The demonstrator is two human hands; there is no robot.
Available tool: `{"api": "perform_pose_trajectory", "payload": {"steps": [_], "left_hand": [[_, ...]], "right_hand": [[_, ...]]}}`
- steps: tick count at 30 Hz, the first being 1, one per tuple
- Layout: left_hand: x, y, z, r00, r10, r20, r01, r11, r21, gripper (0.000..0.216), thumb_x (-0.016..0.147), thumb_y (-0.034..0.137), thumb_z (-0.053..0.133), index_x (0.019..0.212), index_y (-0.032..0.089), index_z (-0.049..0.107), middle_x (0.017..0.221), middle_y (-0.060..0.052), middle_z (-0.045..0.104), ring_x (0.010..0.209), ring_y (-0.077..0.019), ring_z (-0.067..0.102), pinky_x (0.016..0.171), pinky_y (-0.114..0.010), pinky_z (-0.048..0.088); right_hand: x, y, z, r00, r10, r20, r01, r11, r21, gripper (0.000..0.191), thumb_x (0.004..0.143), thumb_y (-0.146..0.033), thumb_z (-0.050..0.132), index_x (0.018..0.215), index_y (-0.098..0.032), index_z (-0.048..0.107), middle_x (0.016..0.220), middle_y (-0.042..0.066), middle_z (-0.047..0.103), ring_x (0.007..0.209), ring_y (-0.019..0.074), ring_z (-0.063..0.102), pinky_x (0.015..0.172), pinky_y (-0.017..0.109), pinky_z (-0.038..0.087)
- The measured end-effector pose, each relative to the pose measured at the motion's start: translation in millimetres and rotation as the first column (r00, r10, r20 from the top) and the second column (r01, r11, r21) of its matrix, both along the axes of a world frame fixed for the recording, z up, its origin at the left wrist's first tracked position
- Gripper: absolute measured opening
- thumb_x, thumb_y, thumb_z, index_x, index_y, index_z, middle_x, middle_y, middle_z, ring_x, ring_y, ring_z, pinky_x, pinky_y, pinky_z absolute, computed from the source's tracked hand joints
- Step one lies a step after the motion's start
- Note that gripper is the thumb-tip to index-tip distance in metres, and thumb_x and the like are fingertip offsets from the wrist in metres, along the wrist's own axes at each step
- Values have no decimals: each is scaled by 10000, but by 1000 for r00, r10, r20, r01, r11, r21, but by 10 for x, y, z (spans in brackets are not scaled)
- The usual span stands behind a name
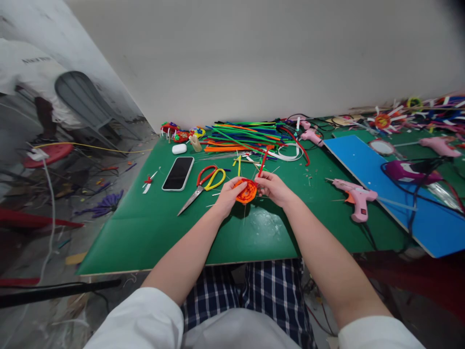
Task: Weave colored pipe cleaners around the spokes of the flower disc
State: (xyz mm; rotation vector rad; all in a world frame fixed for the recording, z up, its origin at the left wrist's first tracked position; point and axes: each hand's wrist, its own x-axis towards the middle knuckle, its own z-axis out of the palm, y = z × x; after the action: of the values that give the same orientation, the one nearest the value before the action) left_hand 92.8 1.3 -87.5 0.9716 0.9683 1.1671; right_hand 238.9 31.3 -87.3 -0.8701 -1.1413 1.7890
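An orange and red coiled disc (pixel 246 192), seemingly made of pipe cleaners, is pinched at its left edge by my left hand (pixel 230 193). Thin wire-like spokes stick out around it. At the disc's upper right, my right hand (pixel 273 188) has its fingers closed on a red pipe cleaner (pixel 264 162), which rises from them toward the pile behind. A yellow pipe cleaner piece (pixel 239 166) stands just behind the disc. Scissors (pixel 200 188) with one red and one yellow handle lie left of my left hand.
Behind lies a pile of coloured pipe cleaners (pixel 243 135). A phone (pixel 178 173) and a white case (pixel 179 149) are on the left. Rightward are a pink glue gun (pixel 356 198), a blue board (pixel 385 189) and black cables. Another person (pixel 34 77) is at far left.
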Motion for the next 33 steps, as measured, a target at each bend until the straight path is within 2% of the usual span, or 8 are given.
{"api": "perform_pose_trajectory", "payload": {"steps": [5,11,17,24,33], "left_hand": [[-4,-21,31,998,-43,43,44,999,-28,250,660,317,562,838,150,509,640,9,552,447,-68,492,360,-166,377],[-17,-16,47,997,-26,78,29,999,-42,238,678,321,538,834,144,507,647,-14,573,436,-72,495,332,-163,360],[-53,37,-10,998,47,49,-45,998,-54,278,674,338,542,873,147,507,648,-11,587,379,-49,453,339,-173,365],[-53,51,-17,990,136,28,-134,990,-45,283,669,329,546,878,145,494,641,-10,588,391,-58,464,344,-176,374],[-51,88,-35,953,282,-113,-285,958,-16,256,682,314,532,876,152,487,583,22,543,362,-56,457,320,-167,358]], "right_hand": [[9,-25,45,999,8,-33,-7,999,40,199,592,-304,618,683,-181,491,548,-52,469,461,60,447,414,186,352],[17,-33,43,1000,-1,-1,1,995,97,193,602,-309,614,631,-180,473,511,-52,475,448,65,443,431,201,356],[-10,-28,21,998,-59,28,55,990,127,202,587,-324,624,634,-182,488,500,-55,485,438,69,446,432,213,366],[-7,-30,16,998,-44,50,37,990,135,201,597,-326,612,716,-188,527,522,-50,493,444,69,457,420,204,368],[-59,-43,42,978,-111,179,69,972,224,233,594,-326,607,771,-181,560,572,-19,526,487,87,484,411,207,400]]}}
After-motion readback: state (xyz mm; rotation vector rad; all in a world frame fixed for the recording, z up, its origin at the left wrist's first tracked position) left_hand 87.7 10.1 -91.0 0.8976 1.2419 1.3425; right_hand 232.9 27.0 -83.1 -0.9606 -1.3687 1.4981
